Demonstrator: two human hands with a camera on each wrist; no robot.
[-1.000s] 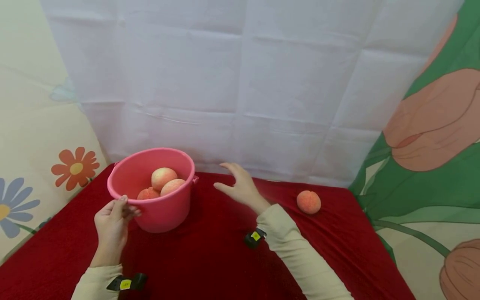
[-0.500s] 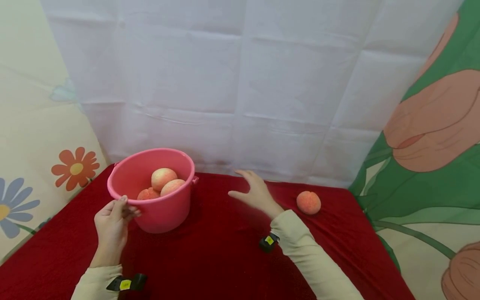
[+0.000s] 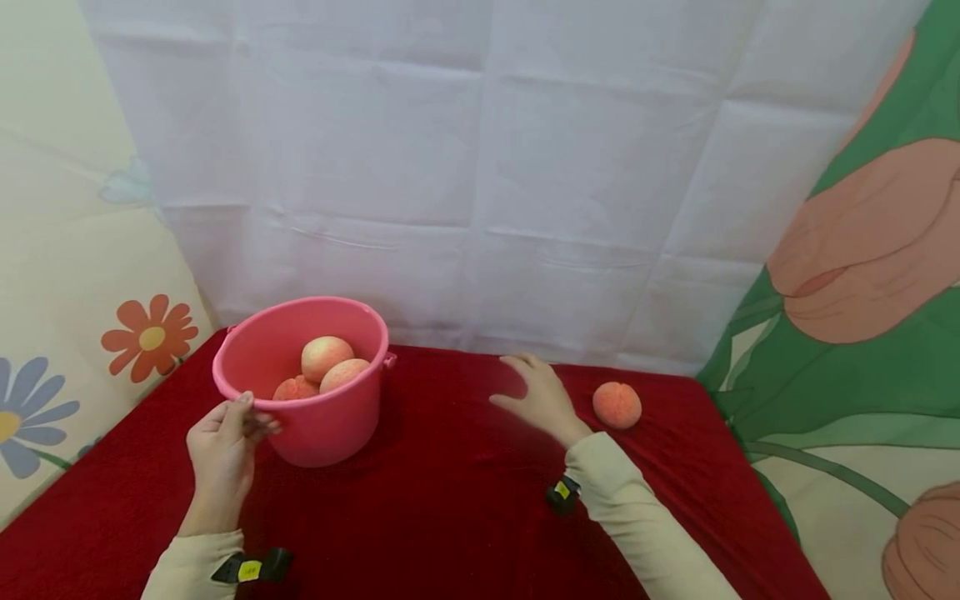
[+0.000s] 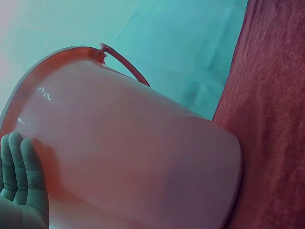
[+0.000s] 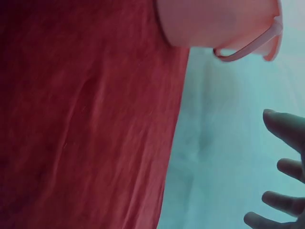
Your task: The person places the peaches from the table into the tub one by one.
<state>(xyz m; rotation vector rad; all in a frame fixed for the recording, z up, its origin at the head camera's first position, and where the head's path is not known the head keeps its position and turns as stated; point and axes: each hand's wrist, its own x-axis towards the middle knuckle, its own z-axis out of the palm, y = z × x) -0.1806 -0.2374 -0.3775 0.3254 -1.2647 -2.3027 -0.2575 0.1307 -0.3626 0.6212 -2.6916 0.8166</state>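
Observation:
A pink bucket (image 3: 330, 429) stands on the red cloth at the left, with three peaches (image 3: 327, 357) visible inside. My left hand (image 3: 223, 450) pinches its near-left rim, thumb on top and fingers beneath; in the left wrist view those fingers (image 4: 32, 176) lie along the bucket's outer wall. Over the cloth between the bucket and a lone peach (image 3: 617, 405) hovers my right hand (image 3: 542, 402), thumb and fingers spread, holding nothing. That peach rests on the cloth to the right of the hand. The right wrist view shows the spread fingers (image 5: 285, 202) apart from the bucket.
Red velvety cloth (image 3: 420, 517) covers the table. A creased white sheet (image 3: 480, 167) hangs behind it. Flower-printed fabric (image 3: 862, 283) borders the right side, and another floral panel (image 3: 67, 250) the left. The bucket's handle (image 5: 248, 50) hangs on its far side.
My right hand has moved rightward and slightly nearer, away from the bucket and toward the lone peach. The left hand and bucket have stayed almost still.

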